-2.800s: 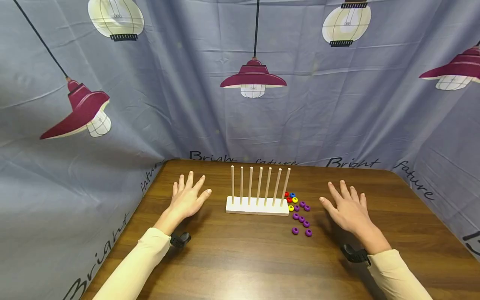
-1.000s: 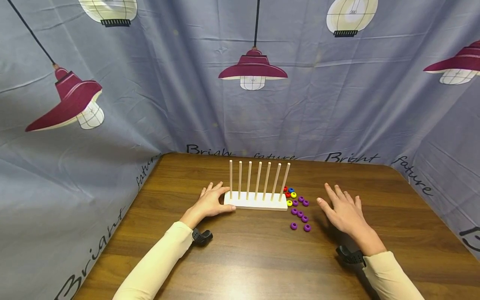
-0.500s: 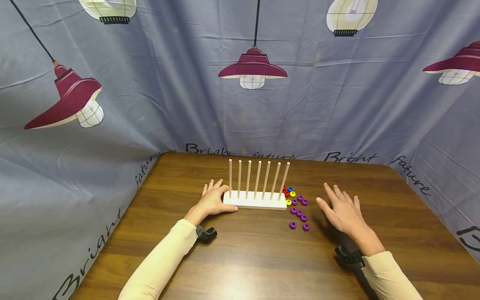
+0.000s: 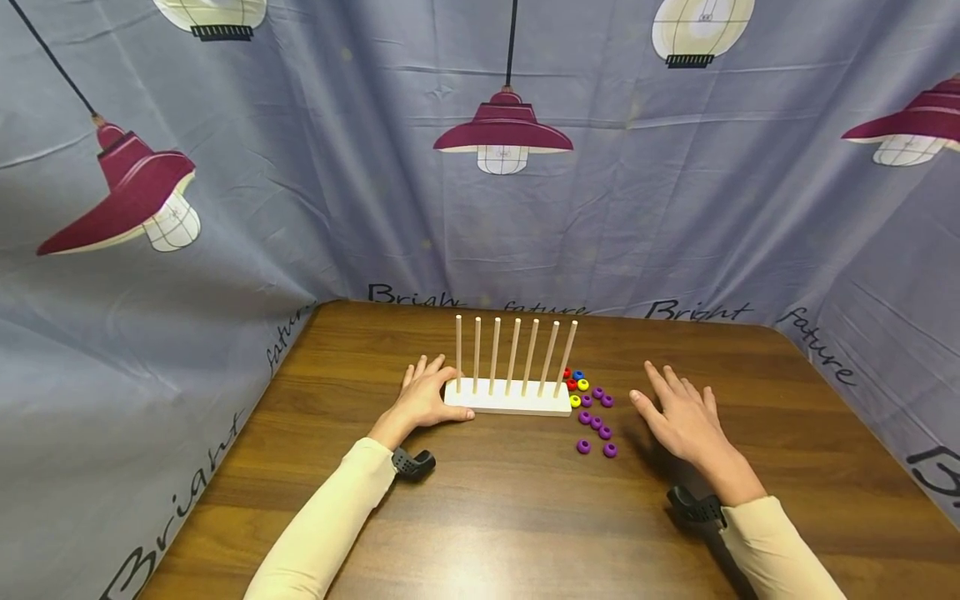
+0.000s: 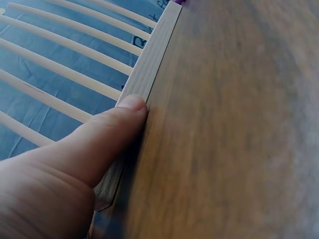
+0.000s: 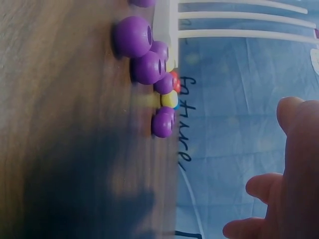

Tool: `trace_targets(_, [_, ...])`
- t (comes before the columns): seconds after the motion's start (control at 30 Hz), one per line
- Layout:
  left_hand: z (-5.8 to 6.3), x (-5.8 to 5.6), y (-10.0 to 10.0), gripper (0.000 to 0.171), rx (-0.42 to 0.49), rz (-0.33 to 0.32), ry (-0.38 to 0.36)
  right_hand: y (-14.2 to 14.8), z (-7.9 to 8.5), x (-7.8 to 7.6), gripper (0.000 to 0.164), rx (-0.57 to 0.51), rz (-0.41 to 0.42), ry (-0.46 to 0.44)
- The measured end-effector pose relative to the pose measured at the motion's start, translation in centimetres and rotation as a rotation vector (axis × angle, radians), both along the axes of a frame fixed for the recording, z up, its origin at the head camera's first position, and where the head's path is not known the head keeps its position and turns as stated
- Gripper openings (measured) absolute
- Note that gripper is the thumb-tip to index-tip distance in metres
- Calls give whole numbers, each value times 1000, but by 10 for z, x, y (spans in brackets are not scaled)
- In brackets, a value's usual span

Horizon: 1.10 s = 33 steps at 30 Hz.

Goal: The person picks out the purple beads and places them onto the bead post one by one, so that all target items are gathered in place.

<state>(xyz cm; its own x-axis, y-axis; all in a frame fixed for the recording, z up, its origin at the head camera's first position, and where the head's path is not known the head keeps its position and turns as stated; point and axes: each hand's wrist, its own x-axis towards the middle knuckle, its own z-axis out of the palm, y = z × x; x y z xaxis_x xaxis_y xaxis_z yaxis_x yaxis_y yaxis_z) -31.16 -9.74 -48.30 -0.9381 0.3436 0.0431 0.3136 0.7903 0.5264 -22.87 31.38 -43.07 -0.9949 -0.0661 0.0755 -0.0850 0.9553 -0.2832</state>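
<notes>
My left hand [image 4: 422,402] holds the left end of a white wooden peg stand [image 4: 510,398], which carries several upright dowels. Its thumb [image 5: 94,142] presses along the stand's front edge in the left wrist view, while the index finger reaches behind that end. Loose beads lie at the stand's right end: several purple beads [image 4: 605,432], yellow beads [image 4: 583,384], red beads [image 4: 572,384] and a blue bead [image 4: 578,375]. To the right of them, my right hand [image 4: 684,419] hovers above the table with fingers spread, touching no bead. No bead is on any dowel.
The brown wooden table [image 4: 480,500] runs back to a grey-blue curtain [image 4: 630,208] printed with lamps and lettering. A black wrist strap [image 4: 414,464] is on the left arm, and another strap [image 4: 693,506] is on the right.
My left hand has moved right from the bare table to the stand's left end and taken hold of it. The right hand has hardly moved; the head view has tilted slightly down.
</notes>
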Motion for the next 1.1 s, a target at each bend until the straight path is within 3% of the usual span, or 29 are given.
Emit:
trace_targets(0.73, [2,1,0,71,7,-4,-2,-1,-9,-4,70,-26,15,43])
trace_targets(0.9, [2,0,1,71,-5,-2,-13,-1,-15,-9,67,-73,37,95])
trace_targets(1.1, [0,0,0,70,-5,2,-11,-4,-22,-18,66,-152,36,90])
